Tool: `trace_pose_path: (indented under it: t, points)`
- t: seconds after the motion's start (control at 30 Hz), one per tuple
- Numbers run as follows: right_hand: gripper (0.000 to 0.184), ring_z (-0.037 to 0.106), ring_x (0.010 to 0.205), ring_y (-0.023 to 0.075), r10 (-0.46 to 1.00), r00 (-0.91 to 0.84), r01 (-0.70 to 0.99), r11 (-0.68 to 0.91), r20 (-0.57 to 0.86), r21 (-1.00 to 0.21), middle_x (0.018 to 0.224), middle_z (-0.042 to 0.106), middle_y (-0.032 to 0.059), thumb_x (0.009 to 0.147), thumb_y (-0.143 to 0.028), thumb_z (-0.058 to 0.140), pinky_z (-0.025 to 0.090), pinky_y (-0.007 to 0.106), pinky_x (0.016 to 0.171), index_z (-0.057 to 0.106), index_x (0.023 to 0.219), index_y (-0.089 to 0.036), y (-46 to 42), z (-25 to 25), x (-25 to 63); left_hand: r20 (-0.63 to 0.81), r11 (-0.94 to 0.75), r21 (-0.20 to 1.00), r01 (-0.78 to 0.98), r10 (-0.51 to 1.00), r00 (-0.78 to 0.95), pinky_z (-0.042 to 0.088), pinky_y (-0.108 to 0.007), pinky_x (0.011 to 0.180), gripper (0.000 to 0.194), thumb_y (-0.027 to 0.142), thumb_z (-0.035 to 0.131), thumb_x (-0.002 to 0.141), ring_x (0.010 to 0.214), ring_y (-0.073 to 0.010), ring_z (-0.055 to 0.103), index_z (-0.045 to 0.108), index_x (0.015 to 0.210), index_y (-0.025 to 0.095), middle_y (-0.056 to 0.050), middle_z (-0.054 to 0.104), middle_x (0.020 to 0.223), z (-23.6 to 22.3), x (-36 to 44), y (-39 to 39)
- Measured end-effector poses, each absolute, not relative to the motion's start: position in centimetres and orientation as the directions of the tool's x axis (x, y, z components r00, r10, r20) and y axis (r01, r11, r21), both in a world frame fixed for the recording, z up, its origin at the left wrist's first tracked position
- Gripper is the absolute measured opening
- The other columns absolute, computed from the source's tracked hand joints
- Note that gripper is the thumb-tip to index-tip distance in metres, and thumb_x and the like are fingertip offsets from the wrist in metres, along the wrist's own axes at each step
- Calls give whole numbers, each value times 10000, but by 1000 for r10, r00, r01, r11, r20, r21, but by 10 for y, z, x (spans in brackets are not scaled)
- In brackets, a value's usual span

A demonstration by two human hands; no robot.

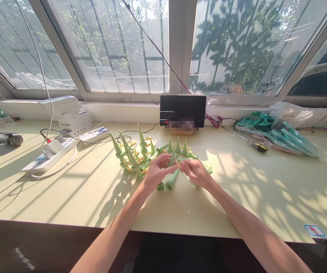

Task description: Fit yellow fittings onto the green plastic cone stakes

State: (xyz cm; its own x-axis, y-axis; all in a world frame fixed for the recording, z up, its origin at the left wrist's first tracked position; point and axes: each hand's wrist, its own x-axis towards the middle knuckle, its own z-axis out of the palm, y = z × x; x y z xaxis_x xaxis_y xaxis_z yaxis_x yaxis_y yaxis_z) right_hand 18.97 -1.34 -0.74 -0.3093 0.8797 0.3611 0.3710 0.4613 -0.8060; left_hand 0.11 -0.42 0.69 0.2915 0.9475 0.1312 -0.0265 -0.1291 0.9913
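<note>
My left hand [158, 170] is closed around a green cone-shaped watering spike [173, 157], its point upward. Close against it, my right hand [196, 171] pinches what looks like a small yellow valve [178, 162] at the spike's side; the fingers hide most of it. Several similar green spikes with yellow valves stand upright to the left, among them a tall spike [142, 144]. Behind my hands more upright spikes [177, 145] stand in a row. Just below my hands, a loose green spike [171, 182] lies on the table with its open end toward me.
A black screen [183, 110] stands at the back by the window. On the left are a white power strip [48, 157], cables and white boxes [69, 113]. Plastic bags of green pieces [291, 138] and a yellow-black tool [259, 147] lie on the right of the table [197, 216].
</note>
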Motion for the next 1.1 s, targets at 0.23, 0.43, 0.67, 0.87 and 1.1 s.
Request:
trace_pose_path:
  t: [0.23,0.43,0.67,0.87,1.1]
  points:
    - [466,435,528,109,896,-310,380,423,317,-823,563,486,-20,1011,-446,371,349,243,530,518,650,-190,-12,-8,188,74,-70,997,-23,953,293,244,-181,407,352,340,812,705,613,-88,542,699,998,179,-52,693,875,8,0,-3]
    - [217,533,629,123,848,-317,436,529,425,-729,856,664,26,956,-407,551,426,248,583,657,968,-218,-7,-12,193,-7,8,1000,0,954,301,131,-215,396,356,380,786,733,462,-14,311,715,1025,190,-30,650,881,11,0,-4]
    - [263,584,722,163,765,-381,480,644,519,-596,878,647,60,1006,-410,465,442,274,647,652,995,-226,-7,-17,194,-89,81,996,38,926,367,79,-244,421,271,402,745,768,415,10,192,701,942,199,9,573,829,11,-3,-3]
    - [347,488,664,150,735,-464,553,677,495,-485,779,545,33,1039,-421,358,378,257,619,594,896,-211,-9,-14,196,-150,149,988,34,898,413,83,-245,436,256,395,748,761,423,1,206,673,878,181,16,537,753,9,-6,-1]
    - [396,362,603,140,731,-472,541,682,492,-493,687,421,0,1040,-420,316,288,265,585,426,722,-211,-8,-15,195,-68,54,997,47,917,394,86,-239,431,285,400,790,708,485,-45,260,703,865,179,11,527,692,11,-5,-3]
